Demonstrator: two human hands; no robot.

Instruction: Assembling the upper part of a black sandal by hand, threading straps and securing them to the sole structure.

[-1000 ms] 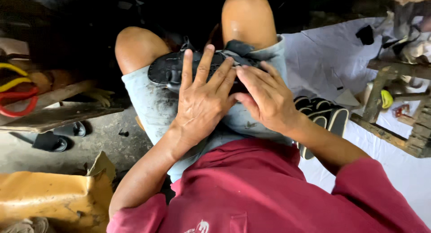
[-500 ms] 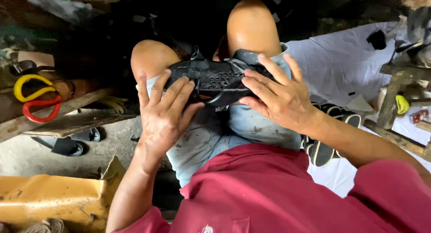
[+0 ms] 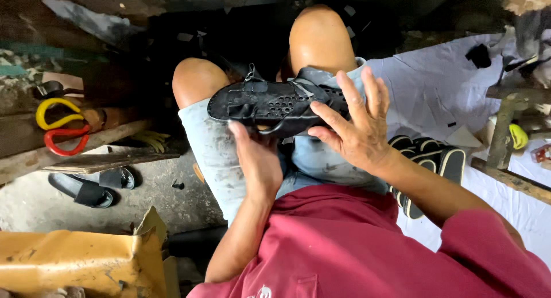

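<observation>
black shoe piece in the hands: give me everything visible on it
The black shoe piece is a flat, elongated sandal-like part, dull and rubbery or leathery-looking, with a patch of small holes mid-surface and strap ends at its far edge. It lies roughly level, lengthwise left to right, above the lap. The left hand supports it from below; the right hand grips its right end.

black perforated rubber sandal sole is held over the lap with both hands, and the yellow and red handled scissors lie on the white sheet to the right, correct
Not quite. In the head view the yellow and red handled scissors lie on the wooden planks at the left, not on the white sheet. Both the left hand and right hand do hold the black perforated rubber sandal sole.
</observation>
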